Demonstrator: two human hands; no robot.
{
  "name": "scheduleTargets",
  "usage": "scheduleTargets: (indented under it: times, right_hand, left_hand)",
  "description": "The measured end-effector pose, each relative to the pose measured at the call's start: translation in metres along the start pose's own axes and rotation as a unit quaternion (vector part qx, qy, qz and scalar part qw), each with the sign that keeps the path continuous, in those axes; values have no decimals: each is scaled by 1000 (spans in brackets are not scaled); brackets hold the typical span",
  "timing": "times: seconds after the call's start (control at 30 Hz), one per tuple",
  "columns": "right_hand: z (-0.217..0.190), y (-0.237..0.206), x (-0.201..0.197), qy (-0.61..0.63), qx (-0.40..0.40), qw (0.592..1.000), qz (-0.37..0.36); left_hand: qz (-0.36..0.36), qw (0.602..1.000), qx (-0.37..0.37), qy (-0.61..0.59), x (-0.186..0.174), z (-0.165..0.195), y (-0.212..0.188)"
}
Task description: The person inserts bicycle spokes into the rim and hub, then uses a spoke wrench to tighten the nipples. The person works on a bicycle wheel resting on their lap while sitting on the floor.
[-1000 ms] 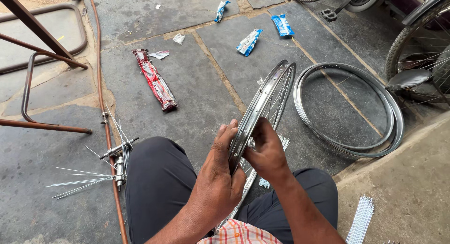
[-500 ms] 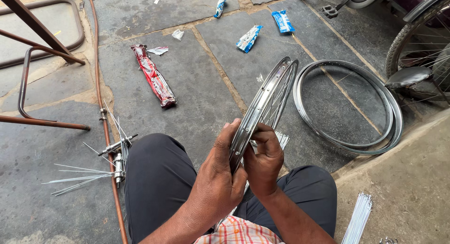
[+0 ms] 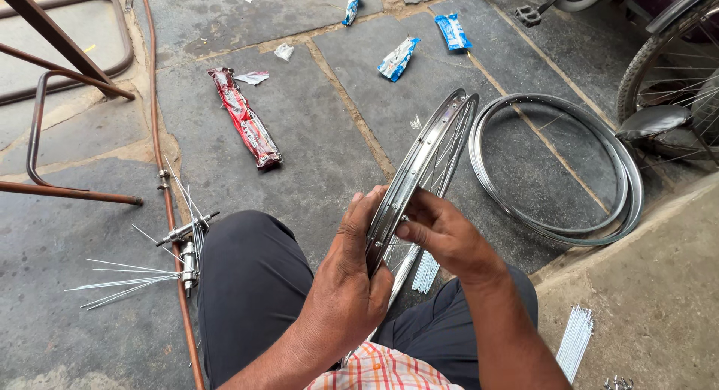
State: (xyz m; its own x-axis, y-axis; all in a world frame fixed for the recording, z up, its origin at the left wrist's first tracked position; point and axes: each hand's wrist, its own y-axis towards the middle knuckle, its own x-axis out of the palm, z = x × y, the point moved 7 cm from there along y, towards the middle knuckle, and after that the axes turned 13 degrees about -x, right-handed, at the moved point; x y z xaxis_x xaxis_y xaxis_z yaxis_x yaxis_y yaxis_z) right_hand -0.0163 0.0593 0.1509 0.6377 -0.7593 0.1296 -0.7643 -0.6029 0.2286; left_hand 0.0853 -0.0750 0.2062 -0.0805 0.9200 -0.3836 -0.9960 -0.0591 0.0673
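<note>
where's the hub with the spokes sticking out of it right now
In the head view, the spoked hub lies on the stone floor at lower left, just beside the person's left knee and against the copper-coloured pipe.

Grey stone floor (image 3: 314, 135), red packet (image 3: 246, 119), blue wrappers (image 3: 452, 31), bare rims (image 3: 558, 169), loose spokes (image 3: 575, 342)

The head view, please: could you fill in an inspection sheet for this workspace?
Surface: grey stone slab floor with sandy joints; a concrete step at right.
Job's things: shiny wheel rim held on edge over the lap; its spokes show inside.
Clutter: red wrapper, blue and white wrappers, paper scraps, a hub with loose spokes, a spoke bundle.
Grip: left hand clasps the rim's near edge; right hand pinches at the rim with its fingertips.
Cables: a thin copper-coloured tube along the floor.
Surroundings: two bare rims lying flat, a bicycle wheel, a rusty frame.
</note>
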Motion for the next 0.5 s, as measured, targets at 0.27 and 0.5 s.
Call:
scheduleTargets:
  times: [0.27,0.5]
  right_hand:
    - [6,-6,-3,-101,-90,991,6]
    - [-8,-29,5,-470,-276,805,234]
  left_hand:
    - [7,1000,-17,6,1,-12,-4]
    - [41,995,84,35,0,-14,-33]
